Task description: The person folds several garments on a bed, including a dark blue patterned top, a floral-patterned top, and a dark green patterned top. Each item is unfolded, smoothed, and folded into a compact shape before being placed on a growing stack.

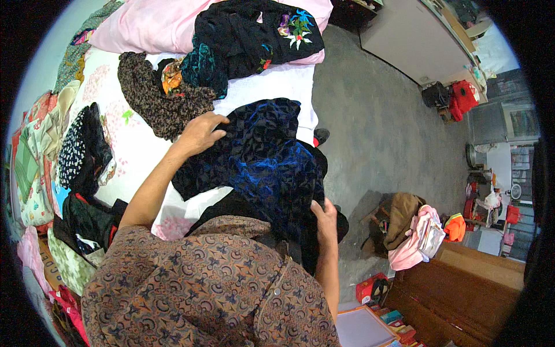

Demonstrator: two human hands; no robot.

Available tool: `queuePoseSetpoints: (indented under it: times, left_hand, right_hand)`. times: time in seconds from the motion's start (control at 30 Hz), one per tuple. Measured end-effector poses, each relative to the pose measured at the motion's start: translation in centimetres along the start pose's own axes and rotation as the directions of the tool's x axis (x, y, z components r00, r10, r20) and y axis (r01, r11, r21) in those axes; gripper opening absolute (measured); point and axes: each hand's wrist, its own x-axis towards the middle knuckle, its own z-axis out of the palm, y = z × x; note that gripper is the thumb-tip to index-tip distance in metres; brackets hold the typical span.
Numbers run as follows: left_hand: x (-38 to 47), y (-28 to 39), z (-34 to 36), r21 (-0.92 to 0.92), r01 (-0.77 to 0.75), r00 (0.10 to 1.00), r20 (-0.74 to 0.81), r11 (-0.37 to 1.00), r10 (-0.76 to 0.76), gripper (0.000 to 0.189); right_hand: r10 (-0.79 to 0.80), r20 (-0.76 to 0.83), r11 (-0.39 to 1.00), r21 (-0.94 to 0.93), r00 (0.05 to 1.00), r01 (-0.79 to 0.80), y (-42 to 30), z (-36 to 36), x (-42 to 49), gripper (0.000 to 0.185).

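A dark blue and black patterned garment (264, 160) lies spread before me, partly over the bed's edge and partly across my lap. At its upper left edge is my left hand (203, 133), fingertips and thumb against the cloth. Whether they pinch it is not clear. Lower down, my right hand (326, 217) grips the garment's right edge, thumb on top and the other fingers mostly hidden. A brown speckled cloth (145, 97) lies just beyond my left hand, bunched up beside dark teal velvety fabric (201, 60).
On a pink pillow or bedding (147, 26) lies a black garment with bright flowers (256, 34). Dotted black cloth (73, 152) and other clothes lie left on the white bedsheet (130, 160). Grey floor (368, 112) stretches right, where pink cloth (416, 243) sits near a brown cabinet (451, 295).
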Motion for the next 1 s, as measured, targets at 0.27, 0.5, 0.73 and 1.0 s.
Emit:
queuePoseSetpoints:
  times: [0.27,0.5,0.73,1.0]
  left_hand:
    - [7.7,5.1,7.8,0.179,-0.296,0.942,-0.108,0.938,0.318,0.046]
    - [9.8,4.0,10.6,0.325,-0.149,0.983,0.15,0.934,0.105,0.054]
    - [8.5,1.6,7.1,0.037,-0.052,0.989,-0.138,0.998,0.057,0.052]
    - [5.0,3.4,4.8,0.087,-0.192,0.93,-0.301,0.978,0.209,0.047]
  right_hand:
    - [0.064,-0.022,0.98,0.192,0.998,-0.059,0.8,-1.7,-2.9,0.035]
    - [0.045,-0.031,0.962,0.269,0.999,-0.035,0.1,-2.3,-5.4,0.031]
    - [0.137,0.011,0.984,0.116,0.99,-0.138,4.1,-2.4,-3.4,0.029]
    - [0.169,0.106,0.976,0.119,0.98,-0.181,3.3,-2.1,-3.6,0.036]
